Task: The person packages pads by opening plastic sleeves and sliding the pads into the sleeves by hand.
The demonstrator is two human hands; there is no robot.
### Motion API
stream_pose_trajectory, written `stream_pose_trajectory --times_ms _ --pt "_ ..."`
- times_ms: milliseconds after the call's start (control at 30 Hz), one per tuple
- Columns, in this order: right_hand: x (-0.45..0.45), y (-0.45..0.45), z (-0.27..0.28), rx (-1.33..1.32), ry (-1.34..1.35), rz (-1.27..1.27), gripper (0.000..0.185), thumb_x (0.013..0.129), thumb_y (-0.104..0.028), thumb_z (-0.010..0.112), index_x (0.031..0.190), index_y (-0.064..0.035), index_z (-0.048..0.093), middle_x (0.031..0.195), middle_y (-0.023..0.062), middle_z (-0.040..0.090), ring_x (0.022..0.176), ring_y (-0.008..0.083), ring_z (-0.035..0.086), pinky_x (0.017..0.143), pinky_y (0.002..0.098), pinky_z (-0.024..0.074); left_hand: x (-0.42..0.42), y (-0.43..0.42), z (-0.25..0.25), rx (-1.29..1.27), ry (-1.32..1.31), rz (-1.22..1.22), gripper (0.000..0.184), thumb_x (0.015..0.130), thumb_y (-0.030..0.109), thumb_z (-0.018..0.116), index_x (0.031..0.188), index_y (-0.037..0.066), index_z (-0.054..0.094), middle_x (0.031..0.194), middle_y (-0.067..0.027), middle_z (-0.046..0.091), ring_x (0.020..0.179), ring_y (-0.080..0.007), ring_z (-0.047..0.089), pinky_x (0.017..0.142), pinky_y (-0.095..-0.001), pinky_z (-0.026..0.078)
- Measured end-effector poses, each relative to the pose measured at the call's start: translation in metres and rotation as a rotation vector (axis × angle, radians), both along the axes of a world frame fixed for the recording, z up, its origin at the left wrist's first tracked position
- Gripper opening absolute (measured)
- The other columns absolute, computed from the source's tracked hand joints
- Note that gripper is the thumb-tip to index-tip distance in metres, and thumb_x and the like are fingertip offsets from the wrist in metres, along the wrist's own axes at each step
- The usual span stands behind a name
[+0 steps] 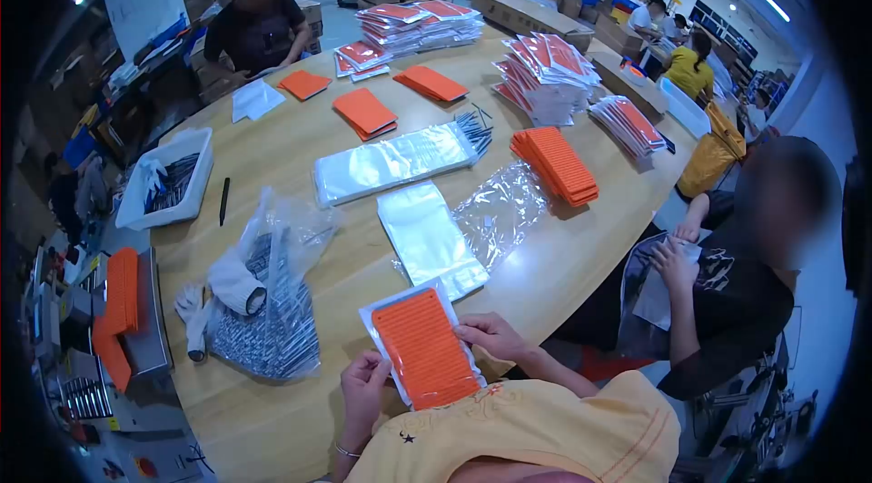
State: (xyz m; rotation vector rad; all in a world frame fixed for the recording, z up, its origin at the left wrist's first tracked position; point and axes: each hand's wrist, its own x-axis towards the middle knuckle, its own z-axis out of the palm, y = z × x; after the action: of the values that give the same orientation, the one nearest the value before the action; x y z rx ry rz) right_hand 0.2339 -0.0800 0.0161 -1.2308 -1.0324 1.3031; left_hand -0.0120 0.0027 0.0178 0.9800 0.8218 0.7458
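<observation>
An orange ribbed sheet in a clear bag point(427, 349) is held upright between my two hands, close to my chest. My left hand point(365, 385) is closed on its left edge, and my right hand point(491, 336) pinches its right edge. Just beyond it lie a stack of clear empty bags point(430, 238) and crumpled clear plastic point(502, 211). Farther off are a longer pile of bags point(400, 161) and a stack of orange ribbed sheets point(554, 165). To the left rests a plastic bag of thin grey pieces point(263, 329).
Around the wooden table point(363, 251) sit a person at the right point(736, 274) and one at the far left point(257, 29). A white bin point(173, 176), a black pen point(224, 202), white gloves point(234, 281) and piles of packed orange sheets point(545, 74) lie on it.
</observation>
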Motion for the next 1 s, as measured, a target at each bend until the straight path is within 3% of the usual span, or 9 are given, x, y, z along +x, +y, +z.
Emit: stream_pose_trajectory --times_ms 133,333,467,667,833,967,1000 --pt "0.002 -0.004 0.007 0.037 -0.083 0.111 0.023 0.096 -0.017 0.048 0.080 -0.0044 0.057 0.068 -0.0017 0.050 0.064 0.0075 0.045 0.059 0.0210 0.0387 -0.006 -0.007 -0.005 0.139 0.005 -0.034 0.002 0.087 0.002 0.056 0.087 0.001 0.057 0.074 -0.0045 0.059 0.064 -0.0092 0.054 0.061 -0.0207 0.047" --pt "0.005 -0.003 0.014 0.005 -0.050 0.119 0.025 0.097 -0.015 0.045 0.078 -0.0045 0.057 0.071 -0.0011 0.053 0.063 0.0079 0.045 0.062 0.0206 0.0375 -0.001 0.000 -0.010 0.133 0.038 -0.061 0.001 0.086 0.001 0.057 0.085 0.001 0.056 0.076 -0.0035 0.058 0.064 -0.0083 0.053 0.062 -0.0203 0.046" --pt "0.005 0.000 0.014 0.042 -0.105 0.146 0.024 0.097 -0.015 0.045 0.079 -0.0045 0.056 0.069 -0.0014 0.052 0.063 0.0083 0.044 0.061 0.0217 0.0376 -0.005 0.011 -0.025 -0.156 -0.398 -0.091 0.007 0.084 0.000 0.058 0.091 0.000 0.059 0.084 -0.0061 0.062 0.068 -0.0109 0.057 0.065 -0.0212 0.047" --pt "0.004 0.007 0.018 0.106 -0.116 0.223 0.024 0.097 -0.018 0.046 0.079 -0.0053 0.055 0.066 -0.0020 0.050 0.060 0.0078 0.043 0.058 0.0223 0.0388 0.011 0.009 0.013 -0.334 -0.233 0.028 0.020 0.083 0.002 0.060 0.103 -0.002 0.060 0.094 -0.0106 0.065 0.075 -0.0158 0.061 0.069 -0.0238 0.050" --pt "-0.003 0.008 0.023 0.055 -0.070 0.172 0.023 0.097 -0.019 0.048 0.079 -0.0054 0.055 0.067 -0.0022 0.049 0.060 0.0078 0.042 0.058 0.0224 0.0380 0.022 0.015 0.020 -0.128 0.012 -0.148 0.030 0.084 0.005 0.060 0.112 -0.004 0.058 0.103 -0.0142 0.065 0.084 -0.0195 0.064 0.074 -0.0267 0.051" --pt "-0.010 -0.001 -0.002 0.015 -0.036 0.192 0.021 0.096 -0.017 0.050 0.083 -0.0028 0.060 0.072 -0.0002 0.055 0.063 0.0077 0.046 0.061 0.0206 0.0394 0.018 0.016 0.017 -0.131 -0.012 0.045 0.029 0.085 0.007 0.060 0.112 -0.005 0.057 0.104 -0.0142 0.064 0.088 -0.0193 0.063 0.075 -0.0279 0.052" --pt "-0.011 0.000 -0.001 0.009 -0.031 0.196 0.021 0.096 -0.017 0.050 0.083 -0.0028 0.060 0.072 -0.0002 0.055 0.063 0.0077 0.046 0.061 0.0206 0.0394 0.017 0.020 0.017 -0.084 0.008 0.085 0.035 0.084 0.006 0.060 0.118 -0.004 0.053 0.110 -0.0146 0.062 0.091 -0.0202 0.062 0.078 -0.0287 0.052"
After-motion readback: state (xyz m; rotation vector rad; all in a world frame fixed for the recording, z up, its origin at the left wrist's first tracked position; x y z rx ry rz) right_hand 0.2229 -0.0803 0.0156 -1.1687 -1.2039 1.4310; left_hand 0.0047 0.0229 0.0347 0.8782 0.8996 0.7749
